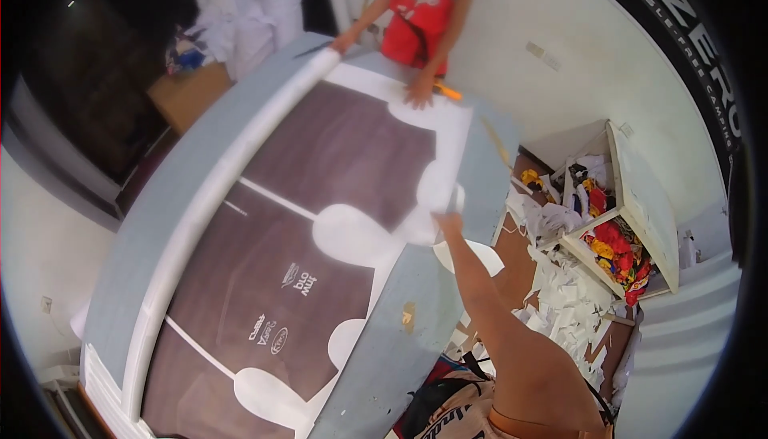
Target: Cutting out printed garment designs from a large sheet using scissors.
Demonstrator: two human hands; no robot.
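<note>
A large white paper sheet [360,79] printed with dark brown jersey-like panels lies across a long grey-blue table [400,343]. Its far left side runs into a long white roll [232,167]. My right hand [450,224], smeared by motion, is closed on the sheet's white margin at the right edge of the table. The paper around it is blurred and looks lifted, and a white flap [480,256] hangs over the edge just below. My fingers are partly hidden. My left hand is out of view.
A person in a red jersey [422,7] stands at the far end, one hand near the roll, the other by an orange-handled tool [448,92]. White paper scraps [560,303] litter the floor at right, beside a white open cabinet [652,207] of colourful cloth. A cardboard box [190,96] stands left.
</note>
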